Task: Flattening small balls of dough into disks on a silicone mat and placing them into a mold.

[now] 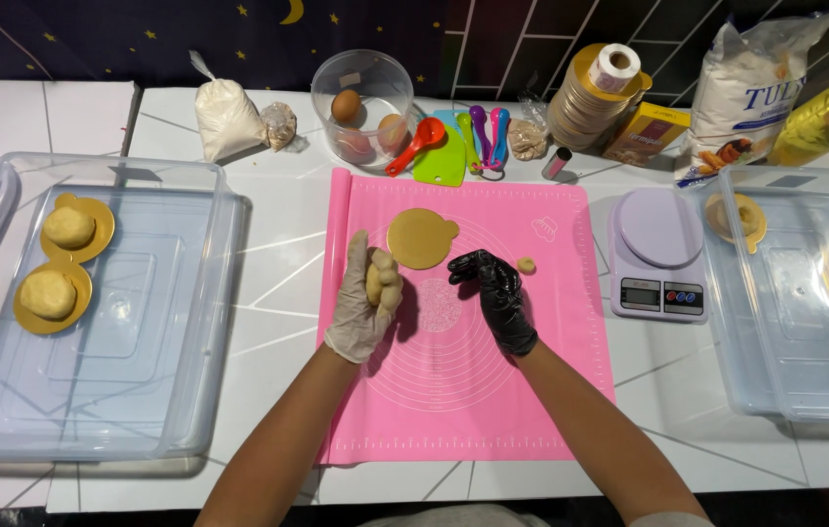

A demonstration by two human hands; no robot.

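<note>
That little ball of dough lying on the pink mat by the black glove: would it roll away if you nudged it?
The small dough ball looks round, so it would probably roll a little. The pink mat lies flat, so likely not far. It looks soft, and may dent when pinched.

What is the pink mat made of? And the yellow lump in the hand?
The pink mat looks like soft silicone: matte, with one long edge curled up. The lump in the left hand looks like dough: pale yellow, smooth, squeezed by the fingers. The gloves look like thin rubber or plastic.
</note>
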